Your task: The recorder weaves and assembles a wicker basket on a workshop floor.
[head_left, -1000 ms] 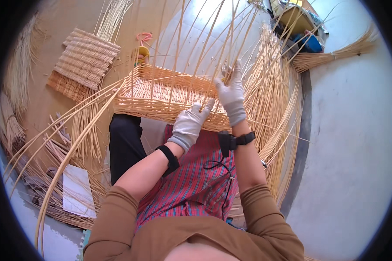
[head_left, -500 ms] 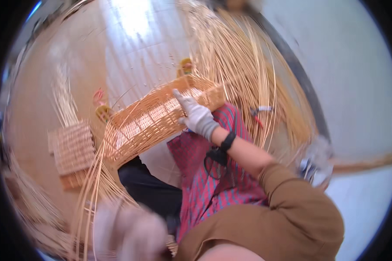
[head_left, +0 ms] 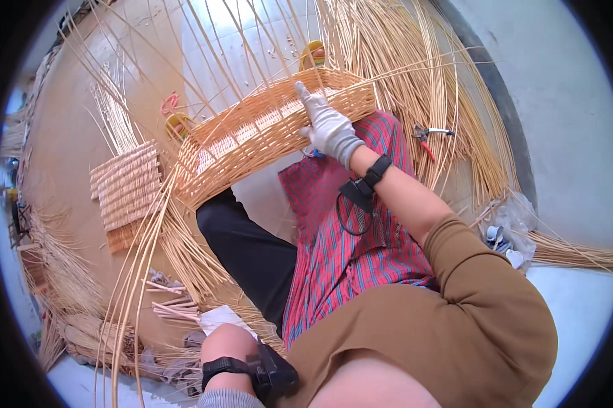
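Note:
A long rectangular wicker basket (head_left: 252, 146), with tall stakes rising from its far side, rests across my knees. My right hand (head_left: 330, 129), in a pale glove, grips the near long wall, its thumb side over the rim and fingers against the weave. At the lower left, my left forearm (head_left: 228, 340) bends back, a black strap at its wrist. Only a grey glove cuff (head_left: 228, 398) shows there; the left hand itself lies beyond the lower edge. Several long loose strands (head_left: 140, 255) trail from the basket's left corner toward the lower left.
Bundled wicker rods (head_left: 388, 75) lie at the far right, with red-handled pruning shears (head_left: 427, 139) on them. Flat woven panels (head_left: 126, 190) are stacked on the left. Short sticks (head_left: 175, 307) lie at the lower left, and a clear plastic bag (head_left: 514, 224) sits at the right.
My blurred left gloved hand has moved down out of view, leaving the forearm and cuff visible. The basket appears slightly higher and farther right, with my right hand still on its wall.

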Tool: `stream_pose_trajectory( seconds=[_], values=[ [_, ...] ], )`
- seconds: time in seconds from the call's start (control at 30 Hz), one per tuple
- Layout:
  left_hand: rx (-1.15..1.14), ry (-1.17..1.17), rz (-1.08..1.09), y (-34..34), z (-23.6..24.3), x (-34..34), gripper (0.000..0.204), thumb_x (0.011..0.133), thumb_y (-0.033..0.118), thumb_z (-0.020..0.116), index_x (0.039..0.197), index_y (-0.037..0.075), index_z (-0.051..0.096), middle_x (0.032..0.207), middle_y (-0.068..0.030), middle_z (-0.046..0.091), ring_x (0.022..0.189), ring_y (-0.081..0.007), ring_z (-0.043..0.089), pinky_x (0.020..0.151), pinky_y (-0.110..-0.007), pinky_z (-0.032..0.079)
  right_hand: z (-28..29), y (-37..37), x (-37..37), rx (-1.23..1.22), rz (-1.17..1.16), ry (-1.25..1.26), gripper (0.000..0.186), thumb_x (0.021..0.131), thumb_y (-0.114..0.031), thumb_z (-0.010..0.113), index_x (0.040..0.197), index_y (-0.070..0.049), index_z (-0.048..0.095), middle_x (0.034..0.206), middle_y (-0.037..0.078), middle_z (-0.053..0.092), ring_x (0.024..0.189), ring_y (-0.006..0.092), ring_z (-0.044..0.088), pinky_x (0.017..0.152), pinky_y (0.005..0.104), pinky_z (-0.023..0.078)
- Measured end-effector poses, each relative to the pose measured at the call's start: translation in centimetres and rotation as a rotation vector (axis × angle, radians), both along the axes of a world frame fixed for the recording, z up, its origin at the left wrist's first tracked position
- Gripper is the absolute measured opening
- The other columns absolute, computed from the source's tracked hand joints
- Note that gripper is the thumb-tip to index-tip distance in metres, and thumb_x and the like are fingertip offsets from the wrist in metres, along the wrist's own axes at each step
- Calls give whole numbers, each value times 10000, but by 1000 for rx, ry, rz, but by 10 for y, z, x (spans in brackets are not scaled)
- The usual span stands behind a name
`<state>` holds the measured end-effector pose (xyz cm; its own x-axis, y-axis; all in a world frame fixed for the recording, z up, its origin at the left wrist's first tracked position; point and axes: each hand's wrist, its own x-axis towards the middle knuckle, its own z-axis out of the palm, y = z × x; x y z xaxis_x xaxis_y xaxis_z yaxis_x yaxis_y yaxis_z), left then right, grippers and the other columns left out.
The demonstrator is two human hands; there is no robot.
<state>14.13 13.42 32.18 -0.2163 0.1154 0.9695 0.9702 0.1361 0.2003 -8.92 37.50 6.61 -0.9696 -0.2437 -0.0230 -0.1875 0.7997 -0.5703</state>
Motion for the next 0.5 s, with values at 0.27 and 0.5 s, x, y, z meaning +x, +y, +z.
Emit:
stream_pose_trajectory(
  seconds=[0.27, 0.5],
  values=[
    [57, 23, 82, -1, -8, -1, 188, 1017, 156, 532, 1075, 12, 637, 994, -100, 646, 893, -216, 646, 738, -334, 527, 3, 0, -3, 32, -36, -5, 991, 844, -137, 727, 1618, -146, 108, 1490, 265, 400, 1344, 420, 463, 1113, 421, 399],
    [-10, -858, 978, -55, -159, -18, 199, 1039, 153, 498, 1013, 20, 644, 938, -85, 637, 833, -188, 652, 680, -330, 536, 21, -42, 37, -193, 134, 73, 426, 887, -160, 688, 1295, -96, 581, 1231, 211, 593, 1115, 387, 619, 966, 441, 505]
  ],
)
